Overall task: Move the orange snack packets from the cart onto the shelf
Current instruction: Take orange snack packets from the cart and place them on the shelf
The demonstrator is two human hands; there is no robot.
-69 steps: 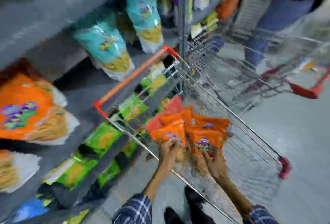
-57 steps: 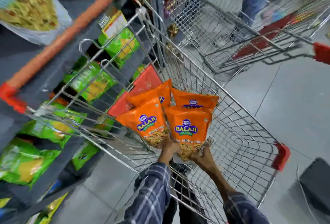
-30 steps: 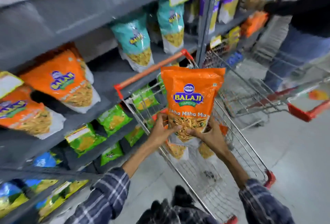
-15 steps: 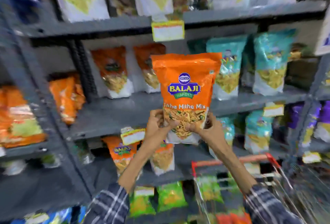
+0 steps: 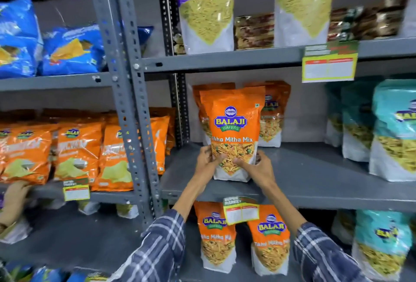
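One orange plastic snack packet [image 5: 233, 133] with a blue badge and a clear window is held upright in the middle of the frame. Its white bottom edge is set on the grey metal shelf [image 5: 315, 176], near the front edge. The packet is gripped low down from both sides. The left hand [image 5: 206, 160] is pressed on its lower left side, with the thumb laid over the clear window. The right hand [image 5: 258, 166] is pressed on its lower right side, with the thumb on the front too. The packet is pinched between the two hands.

Two more orange packets [image 5: 273, 113] are stood behind it at the back of the same shelf. Teal and white snack bags [image 5: 394, 133] are stood at the right of the frame on that shelf. Purple and white snack bags [image 5: 207, 9] are seen on the shelf above. A yellow price label [image 5: 242, 211] is hung from the shelf edge just below the hands. Blue checked sleeves [image 5: 157, 248] are seen at the bottom of the frame.
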